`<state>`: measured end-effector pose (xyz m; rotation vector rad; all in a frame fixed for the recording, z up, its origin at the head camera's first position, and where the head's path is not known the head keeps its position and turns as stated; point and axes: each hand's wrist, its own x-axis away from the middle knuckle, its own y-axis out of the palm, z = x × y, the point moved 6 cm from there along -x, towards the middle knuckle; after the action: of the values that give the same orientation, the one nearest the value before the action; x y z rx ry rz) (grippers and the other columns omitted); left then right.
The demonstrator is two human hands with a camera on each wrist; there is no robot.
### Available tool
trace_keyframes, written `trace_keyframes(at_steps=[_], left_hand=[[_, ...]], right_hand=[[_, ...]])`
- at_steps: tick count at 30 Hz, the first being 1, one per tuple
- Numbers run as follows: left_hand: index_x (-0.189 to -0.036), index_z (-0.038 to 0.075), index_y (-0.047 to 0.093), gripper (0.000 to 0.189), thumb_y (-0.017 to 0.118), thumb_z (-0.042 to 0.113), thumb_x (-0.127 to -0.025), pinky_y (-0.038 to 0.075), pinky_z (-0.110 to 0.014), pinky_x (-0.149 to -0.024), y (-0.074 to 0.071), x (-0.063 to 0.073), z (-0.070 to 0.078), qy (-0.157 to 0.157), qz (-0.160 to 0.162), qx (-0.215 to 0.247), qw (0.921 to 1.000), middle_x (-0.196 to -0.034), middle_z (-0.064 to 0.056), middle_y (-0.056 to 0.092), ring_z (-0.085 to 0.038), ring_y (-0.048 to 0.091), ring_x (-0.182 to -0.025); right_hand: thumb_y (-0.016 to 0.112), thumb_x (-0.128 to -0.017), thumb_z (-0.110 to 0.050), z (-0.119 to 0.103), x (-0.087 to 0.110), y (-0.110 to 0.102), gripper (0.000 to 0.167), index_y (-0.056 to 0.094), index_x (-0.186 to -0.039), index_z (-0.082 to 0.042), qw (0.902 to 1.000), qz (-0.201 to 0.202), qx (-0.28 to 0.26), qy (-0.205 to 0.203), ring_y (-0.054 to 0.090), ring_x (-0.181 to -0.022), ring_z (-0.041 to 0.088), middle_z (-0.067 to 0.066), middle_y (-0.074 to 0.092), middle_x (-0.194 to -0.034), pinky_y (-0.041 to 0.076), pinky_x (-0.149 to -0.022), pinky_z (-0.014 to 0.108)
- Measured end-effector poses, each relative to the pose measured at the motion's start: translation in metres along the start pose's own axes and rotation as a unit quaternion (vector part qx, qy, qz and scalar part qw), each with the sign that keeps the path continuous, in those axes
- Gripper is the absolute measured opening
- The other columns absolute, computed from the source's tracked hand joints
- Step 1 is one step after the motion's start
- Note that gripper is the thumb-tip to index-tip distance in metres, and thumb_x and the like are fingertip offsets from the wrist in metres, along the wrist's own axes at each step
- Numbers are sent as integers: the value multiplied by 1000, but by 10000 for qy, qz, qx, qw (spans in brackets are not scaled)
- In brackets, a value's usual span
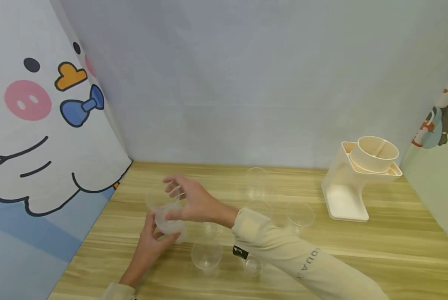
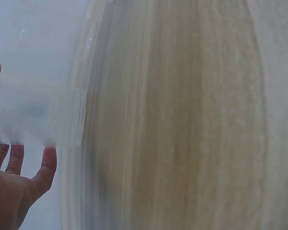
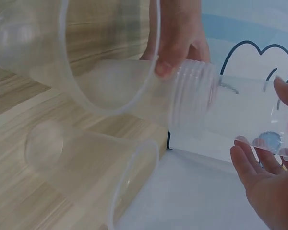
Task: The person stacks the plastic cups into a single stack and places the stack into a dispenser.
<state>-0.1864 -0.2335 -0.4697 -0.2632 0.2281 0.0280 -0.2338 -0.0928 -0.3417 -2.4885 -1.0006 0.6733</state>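
Note:
A stack of clear plastic cups [image 1: 168, 223] stands on the left part of the table, their ridged rims close together. My left hand [image 1: 150, 241] grips this stack low down, thumb and fingers on opposite sides. Over the stack's mouth, my right hand [image 1: 194, 202] holds a single clear cup [image 3: 252, 108] between thumb and curled fingers. In the right wrist view that cup lines up with the stack and meets its rims; transparency hides how far it sits inside. In the left wrist view the stack [image 2: 38, 115] appears between the left hand's fingertips and thumb.
Several clear cups stand singly nearby, among them a front cup [image 1: 207, 255], a right cup [image 1: 300, 216] and a back cup [image 1: 256, 183]. A cream-coloured stand with a round top holder [image 1: 347, 187] is at the back right. Printed cloth walls edge the wooden table [image 1: 396, 250].

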Motion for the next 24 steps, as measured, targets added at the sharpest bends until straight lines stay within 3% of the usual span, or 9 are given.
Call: trace_keyframes(at_steps=[7,18,24], left_hand=[[-137,7,31,72,74,-1,-79,48,-27,-87,0,0,1,67,-82,68,9999,-132,-7,42,-8,44,-117],[-138,10,31,76,75,-2,-77,48,-24,-85,-1,0,-1,35,-36,22,10000,-130,-9,43,-7,46,-114],[-141,8,28,80,75,-3,-77,50,-25,-83,-2,0,-1,125,-74,28,9999,-131,-10,40,-5,45,-114]], right_hand=[[80,-76,-20,7,2,11,77,39,-141,-11,9978,-213,596,201,56,-105,18,9,56,-122,47,-90,28],[82,-71,-11,20,5,20,73,46,-134,-4,9915,-100,1168,565,53,-110,18,10,51,-118,45,-86,20],[83,-73,-21,20,6,25,73,48,-134,-3,9850,-276,1595,600,51,-106,16,8,50,-118,44,-85,21]])
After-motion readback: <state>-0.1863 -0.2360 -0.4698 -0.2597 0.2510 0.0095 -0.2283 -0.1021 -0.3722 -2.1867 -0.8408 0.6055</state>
